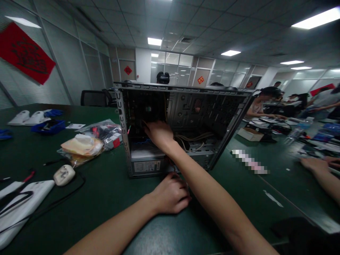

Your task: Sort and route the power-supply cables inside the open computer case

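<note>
An open computer case (147, 165) lies on its side on the green table, its open face toward me. My right hand (160, 135) reaches into it, below the round dark fan (148, 109). Its fingertips are lost in the shadow, so what they touch cannot be made out. In front of the case, my left hand (171, 194) rests low by the table with its fingers curled closed. Thin dark cables (171, 163) hang over the case's lower edge down to that hand; whether it grips them is hidden. Pale cables (195, 137) run inside the case to the right.
Left of the case are clear plastic bags (102, 129), a tissue pack (82, 144), a white earphone case (64, 175), a blue tray (48, 126) and a white device (32, 198) with black cords. To the right sit a bottle (300, 129), a small box (250, 134) and another person's hands (316, 164).
</note>
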`<state>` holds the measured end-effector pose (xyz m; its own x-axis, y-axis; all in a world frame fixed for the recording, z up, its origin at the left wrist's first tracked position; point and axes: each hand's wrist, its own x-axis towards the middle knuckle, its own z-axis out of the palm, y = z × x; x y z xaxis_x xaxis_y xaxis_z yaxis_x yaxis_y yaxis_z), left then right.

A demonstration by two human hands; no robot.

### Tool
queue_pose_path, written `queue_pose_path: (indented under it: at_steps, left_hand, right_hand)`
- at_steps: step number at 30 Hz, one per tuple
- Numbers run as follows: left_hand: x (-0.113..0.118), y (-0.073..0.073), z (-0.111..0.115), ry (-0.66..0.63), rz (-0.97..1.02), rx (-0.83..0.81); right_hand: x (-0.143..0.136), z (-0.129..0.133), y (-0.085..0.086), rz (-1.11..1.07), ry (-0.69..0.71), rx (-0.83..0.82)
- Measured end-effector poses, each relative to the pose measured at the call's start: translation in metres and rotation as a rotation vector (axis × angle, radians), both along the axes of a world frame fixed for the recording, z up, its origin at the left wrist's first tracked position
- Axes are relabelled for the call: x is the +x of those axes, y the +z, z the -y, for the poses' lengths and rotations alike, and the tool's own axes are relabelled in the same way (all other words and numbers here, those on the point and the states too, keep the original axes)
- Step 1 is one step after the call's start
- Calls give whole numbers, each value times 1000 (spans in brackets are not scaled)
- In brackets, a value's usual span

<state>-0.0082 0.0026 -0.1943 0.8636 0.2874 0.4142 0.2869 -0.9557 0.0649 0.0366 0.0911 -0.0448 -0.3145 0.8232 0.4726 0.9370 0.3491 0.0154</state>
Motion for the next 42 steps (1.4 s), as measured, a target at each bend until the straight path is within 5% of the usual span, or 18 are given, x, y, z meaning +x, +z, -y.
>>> queue_pose_path:
  at_steps: [10,18,22,26,30,35,40,42]
  left_hand:
    - [0,-1,-1,-8,-2,22]
    - [-1,-2,2,-9,46,-22]
    - [-1,8,5,9,204,-218]
    - [-6,30,1,193,667,-610]
    - [-18,51,-12,171,1101,-953]
    - [-25,66,-18,120,1354,-1183]
    - [-31,70,-17,-37,1238,-1295]
    - [-32,64,-16,-73,1025,-1055]
  right_hand:
    - [-5,-8,3,-38,46,-2]
    - [6,-9,6,-268,197,7]
    - [15,4,8,-296,287,-27]
    - [46,22,3,-246,287,122]
    - [104,44,-23,-137,408,257]
    - [176,62,-81,155,692,238]
    - [210,68,-134,128,680,72]
    - [212,70,-146,73,662,-8]
